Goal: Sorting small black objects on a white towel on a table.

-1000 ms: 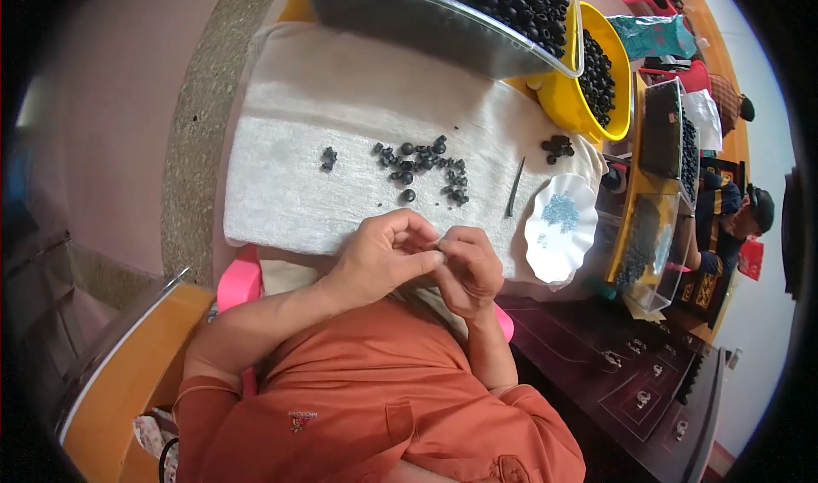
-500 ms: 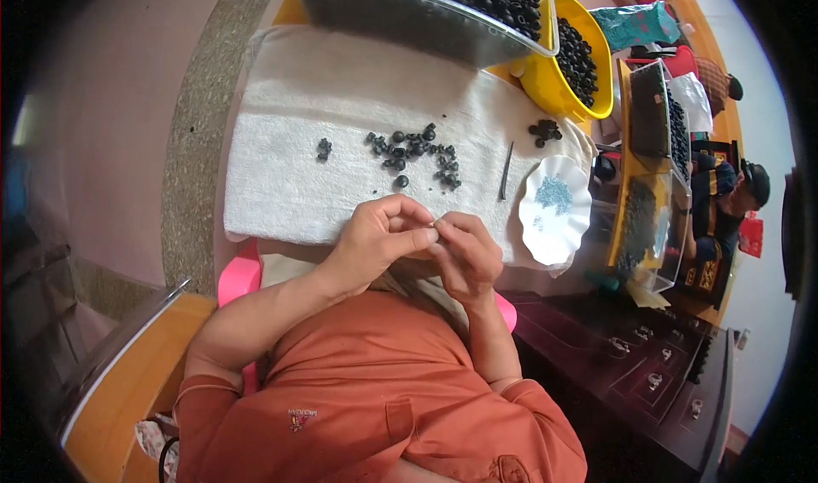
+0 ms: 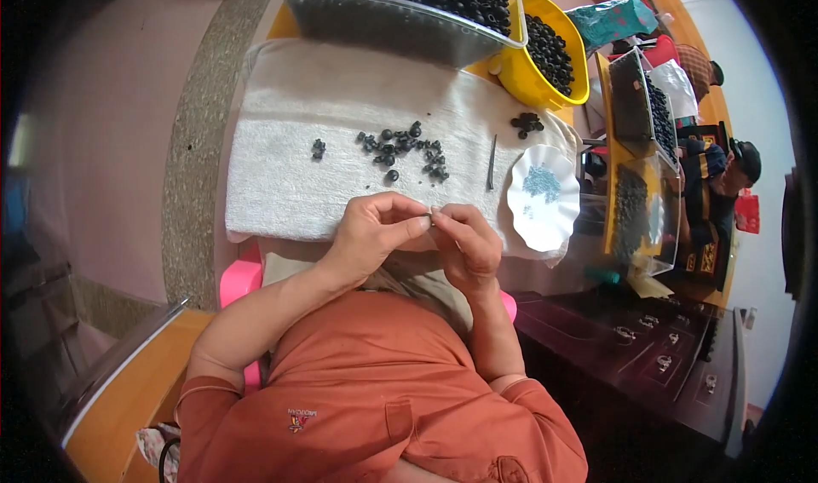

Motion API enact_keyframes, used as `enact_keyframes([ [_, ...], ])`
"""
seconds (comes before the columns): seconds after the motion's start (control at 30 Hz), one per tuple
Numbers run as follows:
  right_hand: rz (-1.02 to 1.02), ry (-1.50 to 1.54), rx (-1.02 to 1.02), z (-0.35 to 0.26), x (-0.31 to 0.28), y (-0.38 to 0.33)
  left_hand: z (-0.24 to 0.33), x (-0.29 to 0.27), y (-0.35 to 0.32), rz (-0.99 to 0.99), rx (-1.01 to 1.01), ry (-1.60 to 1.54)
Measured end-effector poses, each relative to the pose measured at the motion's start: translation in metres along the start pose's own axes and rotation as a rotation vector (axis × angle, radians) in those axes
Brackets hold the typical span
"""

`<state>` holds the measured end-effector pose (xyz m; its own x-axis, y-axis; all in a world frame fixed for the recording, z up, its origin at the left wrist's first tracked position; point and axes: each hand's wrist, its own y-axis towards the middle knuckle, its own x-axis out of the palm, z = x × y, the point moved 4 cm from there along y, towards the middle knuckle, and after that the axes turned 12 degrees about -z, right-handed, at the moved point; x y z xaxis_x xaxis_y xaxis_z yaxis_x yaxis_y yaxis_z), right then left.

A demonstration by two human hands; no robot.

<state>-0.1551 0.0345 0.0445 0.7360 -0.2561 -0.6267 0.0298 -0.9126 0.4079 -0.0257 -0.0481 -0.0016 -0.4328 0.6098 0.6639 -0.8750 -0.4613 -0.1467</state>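
White towel point(image 3: 277, 189) lies in front of the person, and at its near edge the two hands meet. Left hand point(image 3: 362, 234) and right hand point(image 3: 470, 251) bring their fingertips together around a small dark piece point(image 3: 430, 220). On each hand the thumb and forefinger are pinching it; the other fingers are curled. What the piece is exactly, I cannot tell, because it is too small and mostly covered.

For doing this well, I judge that a light pinch is best: one hand should hold firm while the other makes only small turns. Working a little farther over the towel would be safer, since a dropped piece could fall into the lap.

About edges: beyond the fingertips a strip of towel lies before the black beads point(image 3: 392, 175). A small cluster point(image 3: 318, 149) sits apart on the left, with much towel around it. On the right it is tighter: tweezers point(image 3: 492, 161) lie just beside the dish point(image 3: 562, 228) with blue bits point(image 3: 541, 181), which is near the towel's right edge. A wide swing of the right hand could, I think, push it. The clear bin point(image 3: 400, 25) and yellow bowl point(image 3: 518, 76) limit the far side.
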Motion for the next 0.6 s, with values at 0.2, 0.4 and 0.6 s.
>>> enact_keyframes([
  [0.2,0.03,-0.038,0.002,-0.0051,0.0008,-0.0006,0.0007,0.0015,-0.0019,0.053,0.029,0.02],
  [0.4,0.034,-0.069,0.034,-0.0083,0.0017,0.0004,-0.0023,0.0007,-0.003,0.079,0.043,0.0],
  [0.6,0.033,-0.036,0.044,-0.0059,0.0015,-0.0003,-0.0068,0.0005,-0.0037,0.084,0.056,-0.016],
])
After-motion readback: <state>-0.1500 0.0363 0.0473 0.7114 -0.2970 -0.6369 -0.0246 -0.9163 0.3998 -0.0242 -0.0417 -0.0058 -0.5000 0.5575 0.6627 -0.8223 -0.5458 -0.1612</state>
